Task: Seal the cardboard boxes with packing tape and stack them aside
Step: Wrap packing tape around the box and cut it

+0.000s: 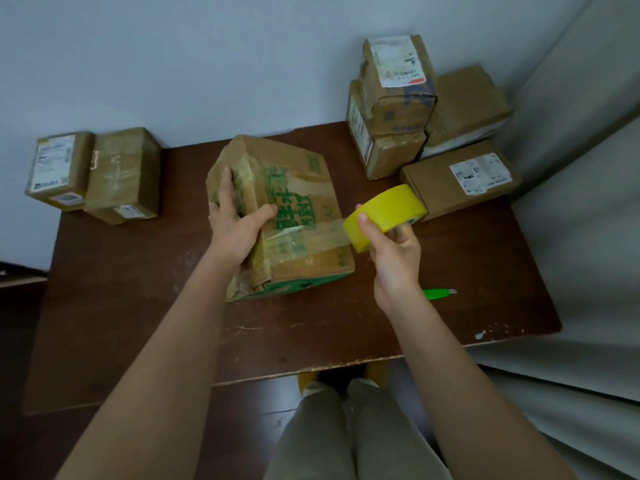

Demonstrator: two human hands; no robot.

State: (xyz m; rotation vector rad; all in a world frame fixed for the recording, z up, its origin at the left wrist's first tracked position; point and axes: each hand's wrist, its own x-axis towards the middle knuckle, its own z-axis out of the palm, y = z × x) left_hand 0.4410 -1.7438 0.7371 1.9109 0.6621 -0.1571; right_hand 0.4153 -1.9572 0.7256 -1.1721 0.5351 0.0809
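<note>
A worn cardboard box [298, 188] with green print sits in the middle of the brown table [138, 306]. My left hand [235, 220] presses on its left side, thumb across the top near the tape's stuck end. My right hand [391, 247] grips a yellow roll of packing tape [388, 209] just off the box's right edge. A clear strip of tape [311, 232] stretches from the roll leftward across the box top.
Two taped boxes [97, 174] stand at the table's far left corner. A pile of several boxes [415, 109] fills the far right, with a flat labelled box [460, 178] in front. A green utility knife [440, 293] lies near my right wrist. A wall is behind.
</note>
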